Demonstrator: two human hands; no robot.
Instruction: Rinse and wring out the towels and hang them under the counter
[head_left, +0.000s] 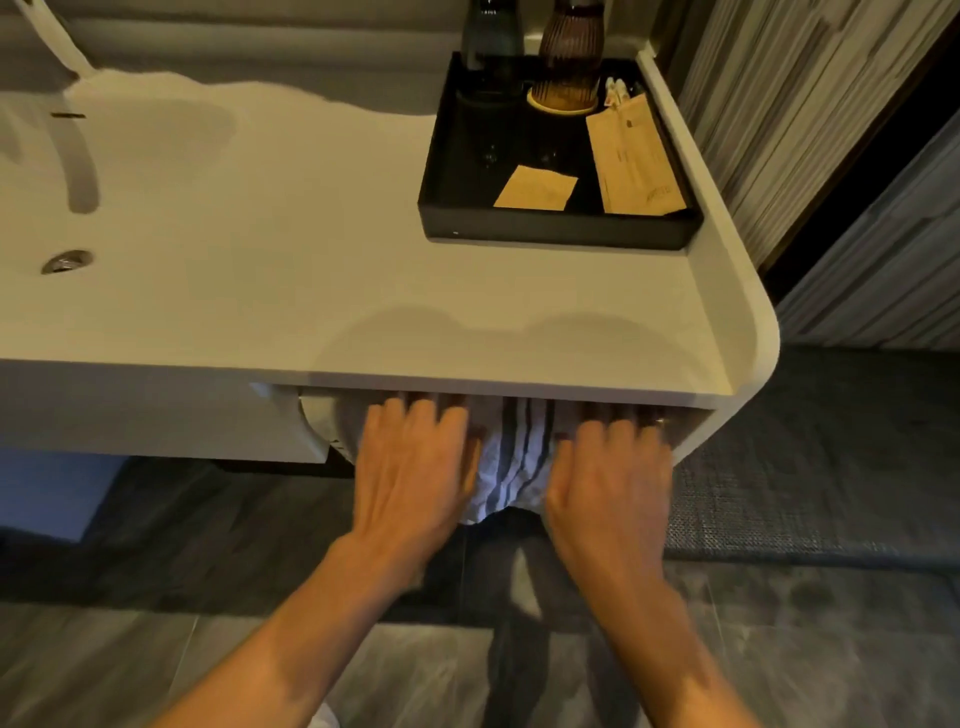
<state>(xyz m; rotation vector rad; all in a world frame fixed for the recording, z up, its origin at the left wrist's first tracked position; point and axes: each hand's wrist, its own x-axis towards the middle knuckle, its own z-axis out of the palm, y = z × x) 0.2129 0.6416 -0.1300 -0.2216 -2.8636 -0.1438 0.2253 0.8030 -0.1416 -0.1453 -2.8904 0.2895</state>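
Low in the frame's centre, left hand (415, 467) and right hand (613, 473), fingers extended, press a limp, probably damp striped towel (511, 457) under the counter (363, 332); best gripped at its edges.

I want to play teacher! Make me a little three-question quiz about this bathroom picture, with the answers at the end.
1. True or false: the striped towel is lying in the sink.
2. Which holds the paper packets: A) the black tray, B) the sink, C) the floor?
3. Fill in: the left hand and right hand reach under the ____.

Key
1. False: it hangs under the counter, between the hands.
2. A.
3. Counter.
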